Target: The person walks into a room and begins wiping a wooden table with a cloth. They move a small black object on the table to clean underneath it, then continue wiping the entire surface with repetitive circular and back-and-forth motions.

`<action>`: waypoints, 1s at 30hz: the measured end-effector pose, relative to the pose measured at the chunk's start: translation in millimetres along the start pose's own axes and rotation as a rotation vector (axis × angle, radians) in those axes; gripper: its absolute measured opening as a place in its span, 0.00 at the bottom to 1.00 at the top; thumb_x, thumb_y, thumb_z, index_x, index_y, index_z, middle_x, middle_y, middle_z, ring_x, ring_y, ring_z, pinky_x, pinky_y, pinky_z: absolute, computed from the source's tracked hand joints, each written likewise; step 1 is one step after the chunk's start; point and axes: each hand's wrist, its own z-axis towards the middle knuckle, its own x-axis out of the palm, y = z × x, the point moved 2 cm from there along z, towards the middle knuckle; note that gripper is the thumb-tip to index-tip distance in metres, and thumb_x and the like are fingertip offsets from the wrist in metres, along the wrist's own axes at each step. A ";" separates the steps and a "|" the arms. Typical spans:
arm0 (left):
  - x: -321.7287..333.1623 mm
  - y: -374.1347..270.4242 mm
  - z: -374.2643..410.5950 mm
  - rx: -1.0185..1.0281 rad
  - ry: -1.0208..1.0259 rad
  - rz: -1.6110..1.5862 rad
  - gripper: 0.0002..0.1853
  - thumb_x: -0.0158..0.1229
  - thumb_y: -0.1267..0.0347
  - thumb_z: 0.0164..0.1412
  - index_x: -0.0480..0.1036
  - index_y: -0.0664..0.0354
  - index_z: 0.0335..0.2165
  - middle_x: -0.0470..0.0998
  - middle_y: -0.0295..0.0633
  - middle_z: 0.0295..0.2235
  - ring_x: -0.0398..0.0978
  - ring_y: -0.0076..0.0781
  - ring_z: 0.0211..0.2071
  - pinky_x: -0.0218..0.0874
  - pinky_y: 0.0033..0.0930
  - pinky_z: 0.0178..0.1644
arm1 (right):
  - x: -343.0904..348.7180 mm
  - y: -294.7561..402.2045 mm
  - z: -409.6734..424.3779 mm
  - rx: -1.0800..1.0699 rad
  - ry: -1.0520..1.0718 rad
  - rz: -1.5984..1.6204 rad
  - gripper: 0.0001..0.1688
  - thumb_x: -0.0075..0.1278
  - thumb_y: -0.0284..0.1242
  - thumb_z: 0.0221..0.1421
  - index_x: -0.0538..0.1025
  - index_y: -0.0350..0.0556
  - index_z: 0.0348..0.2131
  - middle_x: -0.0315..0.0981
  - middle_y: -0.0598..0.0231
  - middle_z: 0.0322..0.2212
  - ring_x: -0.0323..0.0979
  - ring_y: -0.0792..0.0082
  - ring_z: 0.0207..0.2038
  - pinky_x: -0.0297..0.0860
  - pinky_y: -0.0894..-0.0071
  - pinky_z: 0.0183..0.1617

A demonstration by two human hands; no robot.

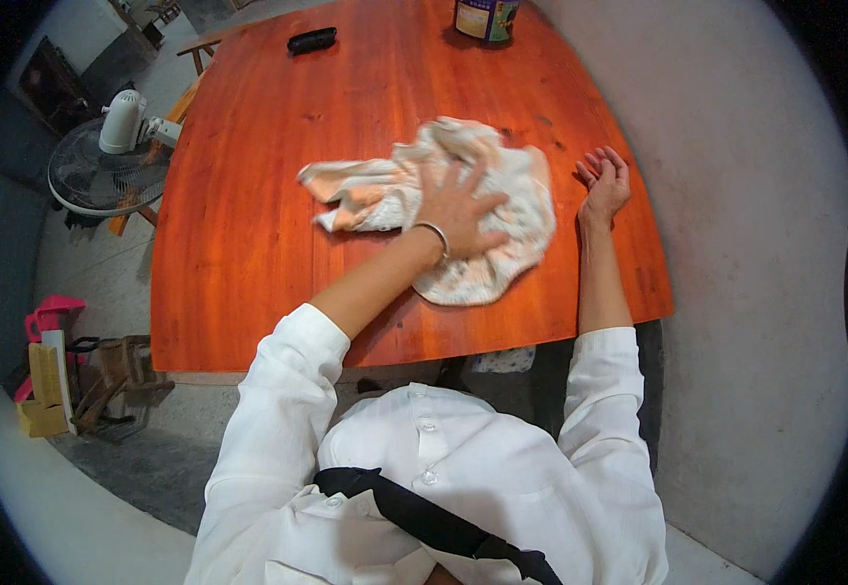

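A white and peach patterned cloth lies crumpled on the reddish wooden table. My left hand, with a bangle at the wrist, rests flat on top of the cloth with its fingers spread. It looks slightly blurred. To the right of the cloth, my right hand rests on the table near its right edge, palm partly up, fingers loosely curled and holding nothing.
A black case or pouch and a labelled container stand at the table's far side. A wall runs along the right. At the left are a white electric fan, a wooden stool and a pink plastic item.
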 end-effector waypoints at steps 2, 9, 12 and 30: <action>5.9 -16.0 -18.8 0.190 -0.024 -0.021 0.32 0.52 0.38 0.47 0.70 0.34 0.51 0.52 0.42 0.63 0.50 0.55 0.62 0.32 0.76 0.58 | 6.2 -7.2 3.4 0.016 0.106 -0.052 0.11 0.41 0.25 0.61 0.73 0.38 0.39 0.72 0.62 0.35 0.73 0.71 0.32 0.72 0.72 0.31; -9.4 60.2 -78.4 0.210 -0.180 -0.053 0.28 0.59 0.47 0.47 0.73 0.41 0.47 0.59 0.40 0.60 0.52 0.48 0.62 0.31 0.69 0.62 | -0.2 -11.2 4.2 0.025 0.094 -0.110 0.11 0.41 0.24 0.61 0.74 0.38 0.39 0.72 0.63 0.34 0.71 0.74 0.30 0.71 0.74 0.31; -9.7 153.7 -72.1 -0.075 -0.212 0.061 0.27 0.56 0.45 0.50 0.72 0.38 0.48 0.59 0.39 0.60 0.52 0.47 0.62 0.29 0.70 0.61 | 1.2 -14.3 5.7 -0.002 0.111 -0.222 0.12 0.41 0.25 0.61 0.74 0.37 0.39 0.72 0.63 0.34 0.71 0.74 0.30 0.71 0.74 0.31; 34.8 40.6 87.2 0.126 -0.129 0.111 0.34 0.48 0.36 0.49 0.66 0.29 0.54 0.58 0.35 0.61 0.45 0.45 0.64 0.21 0.70 0.61 | 6.9 -13.2 1.9 -0.014 0.099 -0.244 0.14 0.41 0.29 0.62 0.75 0.38 0.39 0.72 0.67 0.29 0.68 0.79 0.29 0.67 0.77 0.31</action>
